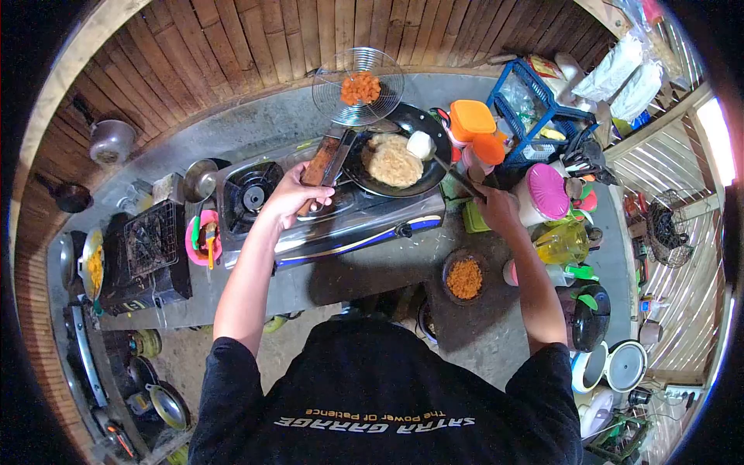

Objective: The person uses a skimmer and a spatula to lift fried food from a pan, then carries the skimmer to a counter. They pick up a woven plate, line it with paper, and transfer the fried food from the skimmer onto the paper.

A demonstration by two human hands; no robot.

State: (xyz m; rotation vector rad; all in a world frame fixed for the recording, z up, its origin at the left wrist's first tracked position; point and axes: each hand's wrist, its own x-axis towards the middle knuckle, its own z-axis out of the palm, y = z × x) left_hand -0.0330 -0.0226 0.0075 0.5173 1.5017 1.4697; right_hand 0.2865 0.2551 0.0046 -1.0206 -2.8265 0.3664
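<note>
My left hand (298, 194) is closed round the brown wooden handle (318, 164) of a black pan. In the pan (434, 174), on the right side of the gas stove (341, 225), lies a flat pale brown food (394, 163). My right hand (496, 208) is closed on the dark handle of a utensil (459, 177), which reaches into the pan. Beside the food, at the utensil's far end, is a white rounded thing (421, 145); I cannot make out whether it is part of the utensil.
A wire strainer (358, 62) with orange pieces stands behind the pan. A bowl of orange crumbs (464, 279) is near the counter's front. At right are a pink-lidded container (547, 191) and blue rack (515, 93); at left, a pink bowl (203, 252) with utensils.
</note>
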